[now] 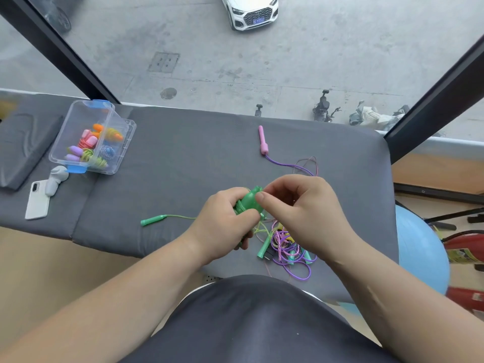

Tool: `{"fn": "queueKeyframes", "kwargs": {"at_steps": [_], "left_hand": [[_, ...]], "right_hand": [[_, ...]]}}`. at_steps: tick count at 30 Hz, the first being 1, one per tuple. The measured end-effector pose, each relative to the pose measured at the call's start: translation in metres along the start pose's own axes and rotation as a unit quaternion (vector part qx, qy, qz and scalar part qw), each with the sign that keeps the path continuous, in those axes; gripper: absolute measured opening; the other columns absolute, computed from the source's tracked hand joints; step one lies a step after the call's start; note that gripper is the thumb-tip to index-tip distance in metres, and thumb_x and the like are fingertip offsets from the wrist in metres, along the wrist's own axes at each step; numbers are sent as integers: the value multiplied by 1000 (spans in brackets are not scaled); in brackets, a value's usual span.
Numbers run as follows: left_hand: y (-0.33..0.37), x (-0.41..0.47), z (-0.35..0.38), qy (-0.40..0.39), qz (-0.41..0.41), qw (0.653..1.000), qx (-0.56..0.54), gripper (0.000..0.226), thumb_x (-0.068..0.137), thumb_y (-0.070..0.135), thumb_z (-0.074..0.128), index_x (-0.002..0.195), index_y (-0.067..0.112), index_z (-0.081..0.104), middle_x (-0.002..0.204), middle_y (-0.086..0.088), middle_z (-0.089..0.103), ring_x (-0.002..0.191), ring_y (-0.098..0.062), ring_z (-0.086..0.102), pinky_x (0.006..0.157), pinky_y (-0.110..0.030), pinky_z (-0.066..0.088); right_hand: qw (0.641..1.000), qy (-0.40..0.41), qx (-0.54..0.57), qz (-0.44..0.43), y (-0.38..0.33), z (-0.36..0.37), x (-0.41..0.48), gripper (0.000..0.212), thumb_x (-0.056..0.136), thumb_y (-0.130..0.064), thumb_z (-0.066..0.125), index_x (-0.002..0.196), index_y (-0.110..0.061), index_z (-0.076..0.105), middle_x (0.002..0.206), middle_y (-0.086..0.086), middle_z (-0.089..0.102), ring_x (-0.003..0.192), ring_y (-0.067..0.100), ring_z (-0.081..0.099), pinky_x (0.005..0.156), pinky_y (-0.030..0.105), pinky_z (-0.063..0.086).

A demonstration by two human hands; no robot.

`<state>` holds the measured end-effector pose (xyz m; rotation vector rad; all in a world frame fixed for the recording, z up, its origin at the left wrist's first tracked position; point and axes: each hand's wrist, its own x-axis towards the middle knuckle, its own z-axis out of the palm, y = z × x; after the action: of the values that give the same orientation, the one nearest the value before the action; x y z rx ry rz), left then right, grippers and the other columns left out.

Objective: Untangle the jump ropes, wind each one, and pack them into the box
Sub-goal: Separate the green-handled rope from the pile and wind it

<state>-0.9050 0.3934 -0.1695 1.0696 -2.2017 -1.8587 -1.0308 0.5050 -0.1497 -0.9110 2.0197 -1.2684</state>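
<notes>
Green handle (248, 203): L hand (225, 226) fingers curl round it, R hand (301, 210) thumb + forefinger pinch its top end. Rope tangle (285, 247) just below fingers, near grey pad (183, 158) front edge. Box (78, 113) well left of fingers, beyond; bare pad btwn.

Green handle (248, 203) mostly buried: left hand (225, 224) wraps its lower part, right hand (301, 208) pinches the top, so any cord wound on it barely shows. Purple cord (282, 163) runs behind the right hand; its link into the tangle (285, 244) is hidden. Box (65, 127) contents too jumbled to count. White car (251, 11) cut by top edge, red cylinders (463, 247) by right edge.
</notes>
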Motion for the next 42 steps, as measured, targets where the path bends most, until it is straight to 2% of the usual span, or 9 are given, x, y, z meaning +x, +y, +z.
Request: {"fn": "queueKeyframes", "kwargs": {"at_steps": [5,8,12,16,22,27,31,35,42], "left_hand": [[-2,-4,0,-21,10,998,-57,40,77,42,59,81,3,54,60,-13,54,48,-33,57,44,-31,40],[0,-3,2,-20,9,996,-87,29,89,36,53,84,7,55,62,-17,55,49,-34,55,48,-37,40],[0,-3,4,-10,18,996,-88,22,93,34,50,87,13,53,64,-14,58,52,-36,55,48,-47,41],[-1,-5,7,16,22,997,-70,25,94,36,48,86,13,53,62,-9,61,52,-35,57,46,-55,46],[0,-2,8,23,15,996,-84,26,94,32,46,87,7,47,65,-14,57,52,-31,55,47,-41,45],[-3,-2,2,10,10,997,-80,19,93,27,47,84,11,48,65,-12,54,55,-30,55,46,-38,45],[-1,4,-20,16,-36,994,-101,21,102,20,47,82,13,46,63,-12,55,53,-30,55,50,-40,38],[-9,11,-56,3,-79,990,-114,24,107,22,39,87,10,43,70,-26,56,48,-28,52,46,-29,36],[-62,7,-156,1,-84,979,-188,32,110,30,35,96,9,54,76,-17,64,59,-34,60,56,-37,45]], "right_hand": [[999,-19,26,32,5,1,-4,11,82,-19,74,72,-16,73,62,0,68,60,18,62,58,32,53],[992,-39,98,71,8,-3,-3,10,85,-16,75,76,-11,74,70,11,70,61,23,64,67,45,59],[979,-85,153,106,8,-10,-1,9,84,-17,78,79,-11,75,76,17,71,61,18,64,65,31,57],[983,-102,119,100,5,-11,4,11,83,-23,80,81,-12,76,70,7,71,58,14,61,63,32,59],[988,-132,21,72,4,-12,10,26,81,-42,79,74,-17,74,58,1,64,53,18,60,62,43,57],[976,-202,-25,75,4,-5,20,27,83,-38,79,79,-11,75,54,0,59,50,13,55,60,41,55],[987,-142,-21,72,-1,20,28,28,79,-40,82,79,-14,75,61,3,67,53,16,68,63,43,60],[996,-26,43,77,-7,61,43,41,64,-35,93,93,-21,68,69,-2,67,56,17,69,64,46,61],[994,-4,70,79,-35,171,69,30,75,-20,87,94,-22,64,79,4,70,65,17,66,69,34,58]]}}
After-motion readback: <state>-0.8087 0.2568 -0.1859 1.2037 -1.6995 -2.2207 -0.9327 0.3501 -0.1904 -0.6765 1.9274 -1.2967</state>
